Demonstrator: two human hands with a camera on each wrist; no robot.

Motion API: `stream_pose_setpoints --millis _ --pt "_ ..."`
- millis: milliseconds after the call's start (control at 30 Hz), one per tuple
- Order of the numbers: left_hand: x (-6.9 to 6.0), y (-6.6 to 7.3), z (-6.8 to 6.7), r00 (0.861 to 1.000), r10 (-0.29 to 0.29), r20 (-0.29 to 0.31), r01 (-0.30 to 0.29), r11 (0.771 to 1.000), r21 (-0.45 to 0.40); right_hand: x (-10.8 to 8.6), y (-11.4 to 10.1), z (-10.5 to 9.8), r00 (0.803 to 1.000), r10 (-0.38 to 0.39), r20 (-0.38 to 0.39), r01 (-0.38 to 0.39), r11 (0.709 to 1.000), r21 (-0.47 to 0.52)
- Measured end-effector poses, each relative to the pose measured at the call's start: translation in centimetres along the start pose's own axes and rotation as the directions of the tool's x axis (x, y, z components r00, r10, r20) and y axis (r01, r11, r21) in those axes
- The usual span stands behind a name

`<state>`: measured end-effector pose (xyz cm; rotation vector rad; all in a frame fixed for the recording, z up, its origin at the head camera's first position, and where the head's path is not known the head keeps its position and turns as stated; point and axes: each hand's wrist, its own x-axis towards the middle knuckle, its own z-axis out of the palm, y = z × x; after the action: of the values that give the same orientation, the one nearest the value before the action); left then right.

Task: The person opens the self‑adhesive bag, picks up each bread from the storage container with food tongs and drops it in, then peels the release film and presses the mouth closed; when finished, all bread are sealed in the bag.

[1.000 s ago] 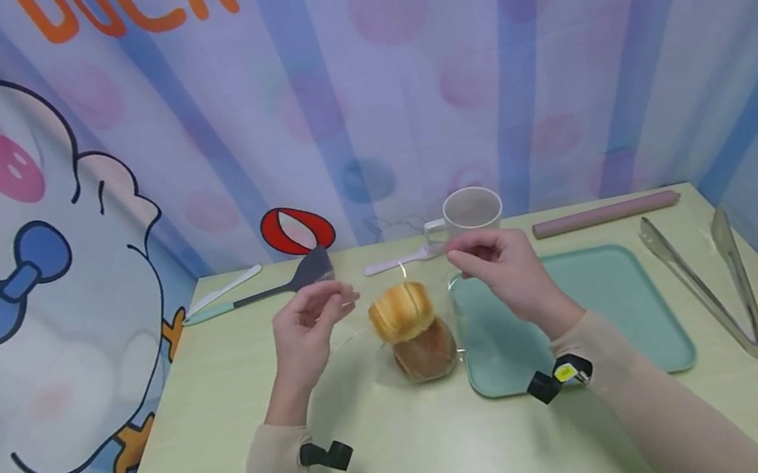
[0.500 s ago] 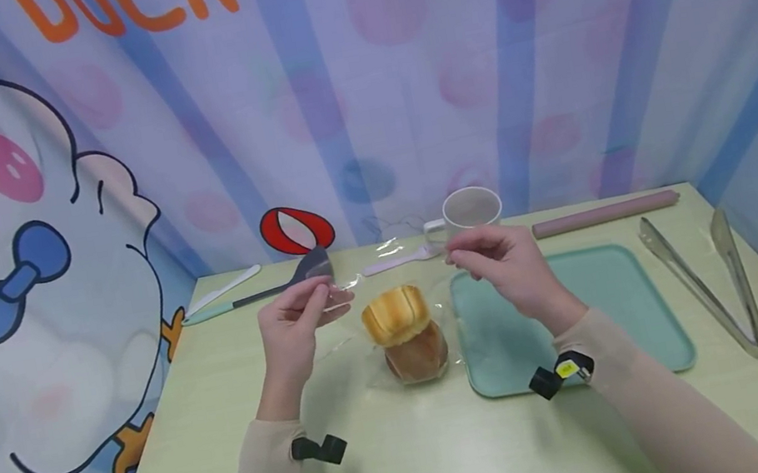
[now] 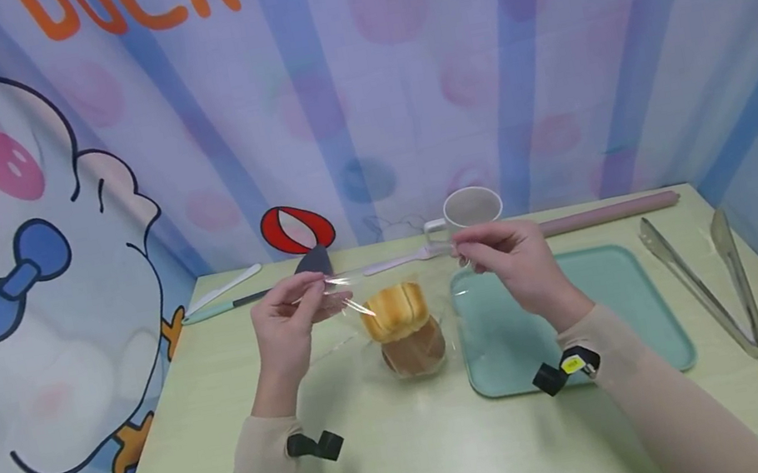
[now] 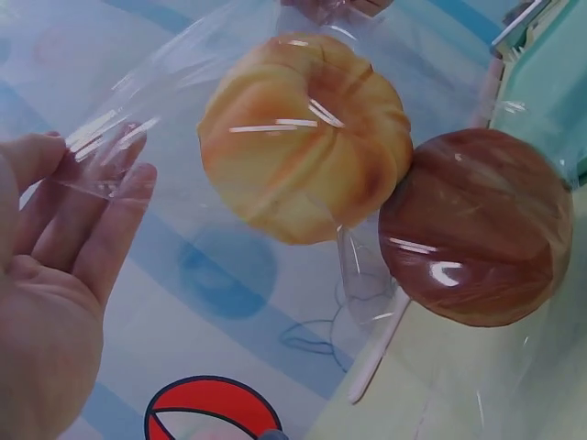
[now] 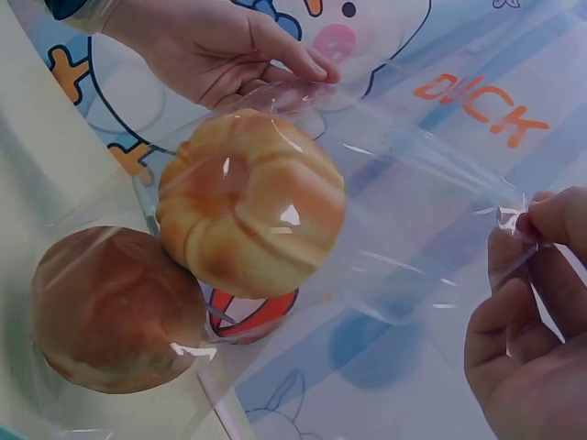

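Note:
Between my hands hangs a clear plastic bag point(image 5: 394, 211) with two breads inside. The upper one is a golden ridged bun point(image 3: 395, 311); below it, touching, is a round brown bun point(image 4: 477, 229). My left hand point(image 3: 285, 321) pinches one upper corner of the bag between thumb and forefinger, its other fingers fairly straight in the left wrist view. The opposite upper corner is pinched by my right hand point(image 3: 517, 267), where the plastic bunches at the fingertips in the right wrist view. Whether the bag's bottom touches the table is hard to tell.
A teal tray point(image 3: 621, 312) lies right of the bag, with metal tongs point(image 3: 700, 290) beyond it. Along the back edge are a white mug point(image 3: 471, 207), a mauve rod point(image 3: 611, 212), a pale lilac fork point(image 3: 399, 262), a spatula point(image 3: 313, 261) and a white knife point(image 3: 224, 287).
My left hand has moved left and slightly up, and my right hand slightly right, so the bag's top is stretched wider. The buns have shifted slightly left.

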<state>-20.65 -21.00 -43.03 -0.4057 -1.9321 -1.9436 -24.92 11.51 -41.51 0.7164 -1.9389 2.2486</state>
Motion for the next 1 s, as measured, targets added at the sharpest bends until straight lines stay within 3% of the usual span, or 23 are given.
stream_pose_setpoints --millis 200,367,467,633,700,767,900,1000 --pt "0.0 0.4 -0.1 1.0 0.025 -0.016 -0.026 0.998 -0.065 0.0 -0.1 -0.1 0.997 -0.074 0.012 0.073 0.995 0.063" --pt "0.2 0.4 -0.2 0.992 0.122 0.03 -0.114 0.975 -0.19 -0.1 -0.1 -0.3 0.988 -0.14 0.07 0.13 0.983 0.13" --pt "0.4 0.3 -0.3 0.979 0.19 0.079 -0.162 0.948 -0.273 -0.1 -0.2 -0.4 0.979 -0.172 0.111 0.15 0.972 0.178" --pt "0.8 0.3 -0.6 0.939 0.311 0.148 -0.236 0.893 -0.384 -0.1 -0.6 -0.5 0.965 -0.19 0.178 0.132 0.946 0.297" --pt "0.9 0.5 -0.6 0.929 0.335 0.16 -0.246 0.878 -0.411 -0.1 -0.8 -0.5 0.968 -0.177 0.177 0.123 0.952 0.28" --pt "0.9 0.8 -0.6 0.937 0.317 0.144 -0.249 0.899 -0.36 -0.2 -1.1 -0.4 0.977 -0.147 0.152 0.111 0.969 0.221" --pt "0.7 1.5 -0.3 0.976 0.206 0.075 -0.194 0.971 -0.138 -0.1 -1.6 -0.2 0.994 -0.08 0.079 0.077 0.996 0.043" --pt "0.6 1.9 -0.2 0.988 0.14 0.06 -0.136 0.988 -0.078 -0.1 -1.9 -0.2 0.995 -0.07 0.066 0.071 0.997 -0.017"
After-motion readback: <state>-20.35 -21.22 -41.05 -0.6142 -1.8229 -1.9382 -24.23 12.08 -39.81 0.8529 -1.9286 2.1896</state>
